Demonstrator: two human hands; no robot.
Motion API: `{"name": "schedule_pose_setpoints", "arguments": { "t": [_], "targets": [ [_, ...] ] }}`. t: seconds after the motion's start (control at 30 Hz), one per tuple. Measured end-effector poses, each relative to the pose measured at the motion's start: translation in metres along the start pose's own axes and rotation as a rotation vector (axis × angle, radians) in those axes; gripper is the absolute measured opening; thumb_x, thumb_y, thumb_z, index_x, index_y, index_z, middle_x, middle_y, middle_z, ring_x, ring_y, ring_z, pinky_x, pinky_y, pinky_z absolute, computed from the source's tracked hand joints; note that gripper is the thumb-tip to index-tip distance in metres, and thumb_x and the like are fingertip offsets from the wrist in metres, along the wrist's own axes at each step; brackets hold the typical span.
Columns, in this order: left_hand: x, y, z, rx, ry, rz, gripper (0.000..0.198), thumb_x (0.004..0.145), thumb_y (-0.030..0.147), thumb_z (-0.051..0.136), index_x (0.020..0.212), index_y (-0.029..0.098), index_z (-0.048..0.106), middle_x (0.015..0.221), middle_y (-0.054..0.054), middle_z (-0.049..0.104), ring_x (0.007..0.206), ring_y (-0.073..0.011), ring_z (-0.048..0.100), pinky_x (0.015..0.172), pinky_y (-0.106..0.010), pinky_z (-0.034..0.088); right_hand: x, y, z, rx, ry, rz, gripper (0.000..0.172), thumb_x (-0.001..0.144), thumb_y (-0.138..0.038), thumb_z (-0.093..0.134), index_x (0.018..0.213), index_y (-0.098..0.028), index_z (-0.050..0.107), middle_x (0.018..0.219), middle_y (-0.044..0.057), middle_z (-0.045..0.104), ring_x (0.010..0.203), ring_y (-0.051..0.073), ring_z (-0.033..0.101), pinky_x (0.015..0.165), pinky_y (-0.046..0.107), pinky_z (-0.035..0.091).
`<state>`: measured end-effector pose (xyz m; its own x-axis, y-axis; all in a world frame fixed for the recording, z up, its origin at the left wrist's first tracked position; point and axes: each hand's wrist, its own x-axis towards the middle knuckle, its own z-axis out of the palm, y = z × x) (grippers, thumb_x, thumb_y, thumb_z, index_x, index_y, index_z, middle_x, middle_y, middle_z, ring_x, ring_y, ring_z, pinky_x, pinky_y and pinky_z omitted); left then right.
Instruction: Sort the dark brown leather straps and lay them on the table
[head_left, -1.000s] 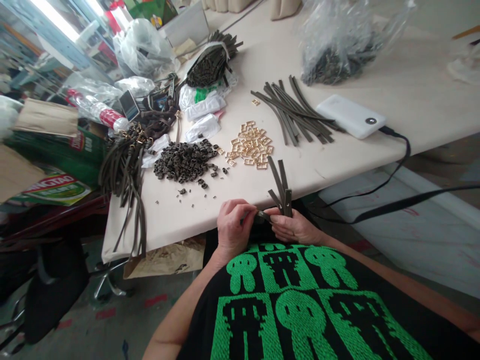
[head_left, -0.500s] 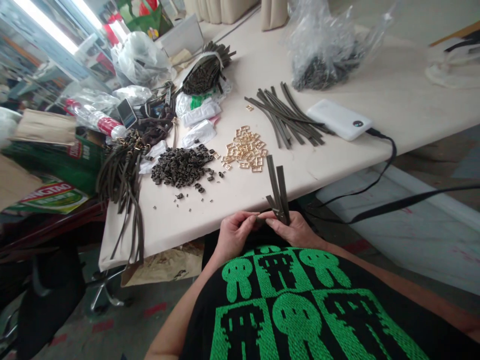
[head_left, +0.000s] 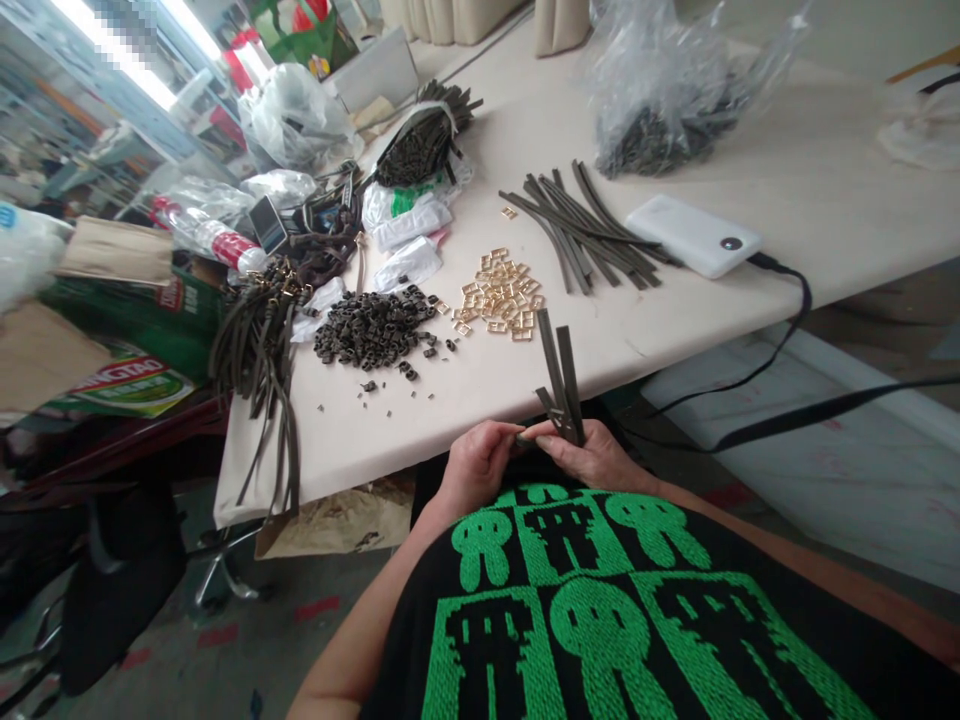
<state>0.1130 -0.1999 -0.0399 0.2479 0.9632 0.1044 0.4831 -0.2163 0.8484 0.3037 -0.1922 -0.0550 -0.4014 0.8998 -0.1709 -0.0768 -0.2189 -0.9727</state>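
Note:
Both hands meet just off the table's near edge, in front of my body. My right hand (head_left: 589, 455) is closed around several dark olive straps (head_left: 561, 375) whose ends stick up. My left hand (head_left: 480, 460) is pinched closed beside it, and its fingertips touch those of the right. Whatever lies between the left fingers is small and mostly hidden. Beyond the hands, gold buckles (head_left: 499, 295) lie in a loose heap. To their left is a pile of small dark loops (head_left: 375, 328), and more cut straps (head_left: 585, 235) lie farther back.
A white power bank (head_left: 694, 235) with a black cable stands right of the straps. Finished-looking straps (head_left: 277, 400) hang over the table's left edge. Behind are a tied strap bundle (head_left: 424, 140), a plastic bag of dark pieces (head_left: 667, 120) and a red-labelled bottle (head_left: 210, 235).
The view has shifted slightly, so the table's things appear a little farther right. My hands stay together with the straps in the right one; the left fingers have moved only slightly.

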Motion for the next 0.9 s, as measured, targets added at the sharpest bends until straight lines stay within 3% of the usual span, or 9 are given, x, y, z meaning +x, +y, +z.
{"name": "schedule_pose_setpoints", "arguments": {
  "t": [0.13, 0.27, 0.37, 0.47, 0.57, 0.67, 0.8, 0.9],
  "targets": [
    [0.002, -0.007, 0.01, 0.125, -0.036, 0.083, 0.013, 0.087, 0.018, 0.052, 0.085, 0.02, 0.064, 0.077, -0.004, 0.069, 0.073, -0.0167, 0.065, 0.067, -0.028, 0.051, 0.003, 0.003, 0.006, 0.009, -0.076, -0.049, 0.035, 0.085, -0.05, 0.064, 0.089, -0.018, 0.076, 0.051, -0.006, 0.034, 0.05, 0.01, 0.03, 0.047, 0.026, 0.026],
    [0.0, -0.008, 0.008, 0.14, -0.067, 0.002, 0.011, 0.085, 0.02, 0.056, 0.076, 0.019, 0.062, 0.073, -0.003, 0.066, 0.069, -0.0163, 0.062, 0.065, -0.026, 0.047, 0.003, -0.002, 0.006, 0.025, -0.084, -0.06, 0.034, 0.086, -0.049, 0.064, 0.092, -0.018, 0.076, 0.05, -0.007, 0.032, 0.048, 0.01, 0.031, 0.046, 0.025, 0.025],
    [-0.002, -0.002, -0.006, 0.076, 0.081, -0.143, 0.016, 0.09, 0.029, 0.055, 0.08, 0.019, 0.064, 0.073, -0.002, 0.066, 0.068, -0.0154, 0.06, 0.067, -0.026, 0.046, 0.002, -0.007, 0.001, -0.015, -0.111, 0.006, 0.033, 0.088, -0.046, 0.061, 0.094, -0.016, 0.075, 0.05, -0.007, 0.037, 0.047, 0.009, 0.032, 0.045, 0.024, 0.025],
    [0.0, 0.009, -0.016, -0.095, 0.237, -0.222, 0.027, 0.095, 0.039, 0.048, 0.1, 0.02, 0.067, 0.095, -0.005, 0.071, 0.087, -0.0179, 0.064, 0.08, -0.029, 0.048, 0.003, -0.01, 0.0, -0.078, -0.15, 0.044, 0.03, 0.087, -0.043, 0.062, 0.091, -0.017, 0.075, 0.053, -0.005, 0.043, 0.049, 0.01, 0.036, 0.046, 0.024, 0.027],
    [0.005, 0.02, -0.015, -0.339, 0.107, -0.268, 0.035, 0.094, 0.045, 0.047, 0.108, 0.02, 0.067, 0.102, -0.007, 0.071, 0.093, -0.0197, 0.064, 0.082, -0.031, 0.049, 0.006, -0.009, 0.002, -0.097, -0.184, 0.047, 0.03, 0.084, -0.045, 0.064, 0.085, -0.017, 0.074, 0.059, -0.002, 0.051, 0.056, 0.012, 0.043, 0.052, 0.024, 0.034],
    [0.01, 0.026, -0.005, -0.541, -0.018, -0.342, 0.035, 0.082, 0.046, 0.066, 0.103, 0.019, 0.066, 0.09, -0.006, 0.07, 0.08, -0.0186, 0.063, 0.073, -0.029, 0.049, 0.007, -0.005, 0.005, -0.093, -0.19, 0.12, 0.039, 0.08, -0.053, 0.068, 0.073, -0.015, 0.071, 0.068, 0.001, 0.057, 0.063, 0.014, 0.047, 0.057, 0.026, 0.038],
    [0.015, 0.022, 0.011, -0.526, 0.087, -0.364, 0.029, 0.073, 0.041, 0.076, 0.081, 0.017, 0.06, 0.072, -0.001, 0.062, 0.063, -0.0129, 0.054, 0.059, -0.025, 0.043, 0.012, 0.007, 0.003, -0.06, -0.224, 0.172, 0.053, 0.076, -0.066, 0.068, 0.078, -0.013, 0.07, 0.069, 0.002, 0.057, 0.063, 0.016, 0.045, 0.055, 0.026, 0.037],
    [0.019, 0.021, 0.015, -0.479, 0.144, -0.307, 0.03, 0.071, 0.038, 0.078, 0.081, 0.018, 0.058, 0.071, 0.0, 0.058, 0.062, -0.0119, 0.05, 0.056, -0.024, 0.04, 0.016, 0.013, 0.002, -0.091, -0.201, 0.139, 0.062, 0.073, -0.074, 0.064, 0.082, -0.013, 0.073, 0.072, 0.004, 0.061, 0.068, 0.02, 0.05, 0.059, 0.028, 0.04]
  ]
}}
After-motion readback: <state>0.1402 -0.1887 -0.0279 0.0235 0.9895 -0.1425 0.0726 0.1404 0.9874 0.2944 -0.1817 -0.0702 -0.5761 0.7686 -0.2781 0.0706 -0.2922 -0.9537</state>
